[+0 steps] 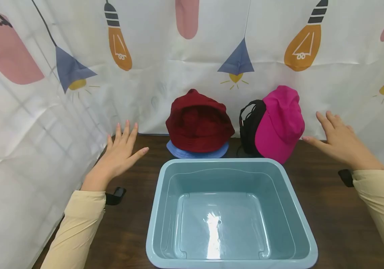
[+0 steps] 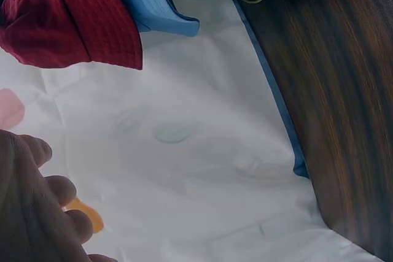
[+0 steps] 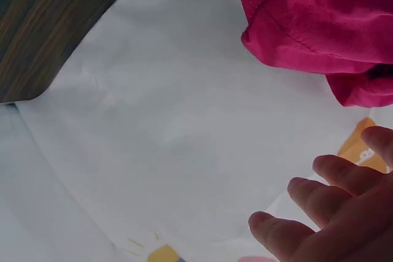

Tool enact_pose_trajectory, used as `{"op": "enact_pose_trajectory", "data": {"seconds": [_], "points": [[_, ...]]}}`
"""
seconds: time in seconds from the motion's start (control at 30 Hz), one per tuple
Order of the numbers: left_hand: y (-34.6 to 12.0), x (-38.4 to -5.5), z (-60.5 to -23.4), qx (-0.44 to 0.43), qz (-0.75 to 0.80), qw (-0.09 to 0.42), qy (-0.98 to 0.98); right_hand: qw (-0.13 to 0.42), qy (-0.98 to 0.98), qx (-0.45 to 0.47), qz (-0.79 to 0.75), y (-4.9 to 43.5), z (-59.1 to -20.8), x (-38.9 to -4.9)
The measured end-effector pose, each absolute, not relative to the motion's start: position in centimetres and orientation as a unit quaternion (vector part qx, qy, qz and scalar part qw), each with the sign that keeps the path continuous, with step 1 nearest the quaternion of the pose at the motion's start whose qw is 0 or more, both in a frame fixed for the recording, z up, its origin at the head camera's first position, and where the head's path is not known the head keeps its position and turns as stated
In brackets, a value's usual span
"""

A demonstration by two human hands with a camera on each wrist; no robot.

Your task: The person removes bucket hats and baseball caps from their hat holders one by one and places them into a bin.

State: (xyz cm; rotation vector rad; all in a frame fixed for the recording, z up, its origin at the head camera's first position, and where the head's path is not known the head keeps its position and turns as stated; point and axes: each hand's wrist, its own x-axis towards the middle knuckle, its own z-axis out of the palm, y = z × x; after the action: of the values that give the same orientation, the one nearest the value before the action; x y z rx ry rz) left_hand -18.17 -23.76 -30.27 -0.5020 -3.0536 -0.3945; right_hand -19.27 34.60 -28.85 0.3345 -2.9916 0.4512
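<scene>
Bare hands (image 1: pixel 117 154) spread wide on either side of hats along the bench's (image 1: pixel 126 224) far edge.
The left hand, fingers extended and holding nothing, is the nearer one to the dark red bucket hat (image 1: pixel 200 123), which lies to its right, apart from it, with a blue hat (image 1: pixel 198 154) showing beneath. The right hand (image 1: pixel 343 144), likewise spread and holding nothing, is nearer the pink cap (image 1: pixel 280 123), just to its left; that cap's long axis runs upward from the bench, brim low, overlapping a black cap (image 1: pixel 250 129). The light-blue basin (image 1: pixel 218 162) sits in front, its far rim roughly parallel to that edge.
</scene>
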Motion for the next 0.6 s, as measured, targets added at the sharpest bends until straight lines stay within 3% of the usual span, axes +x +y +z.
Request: {"op": "enact_pose_trajectory", "data": {"seconds": [0.27, 0.6], "points": [[-23.3, -16.5, -30.9, -0.186, -0.163, 0.036, -0.968, 0.047, -0.98, 0.112, 0.157, 34.0, -28.5, -19.6], [-21.1, -10.1, -33.2, -0.254, -0.127, 0.128, -0.95, 0.065, -0.981, 0.103, 0.148, 33.3, -28.2, -20.1]]}}
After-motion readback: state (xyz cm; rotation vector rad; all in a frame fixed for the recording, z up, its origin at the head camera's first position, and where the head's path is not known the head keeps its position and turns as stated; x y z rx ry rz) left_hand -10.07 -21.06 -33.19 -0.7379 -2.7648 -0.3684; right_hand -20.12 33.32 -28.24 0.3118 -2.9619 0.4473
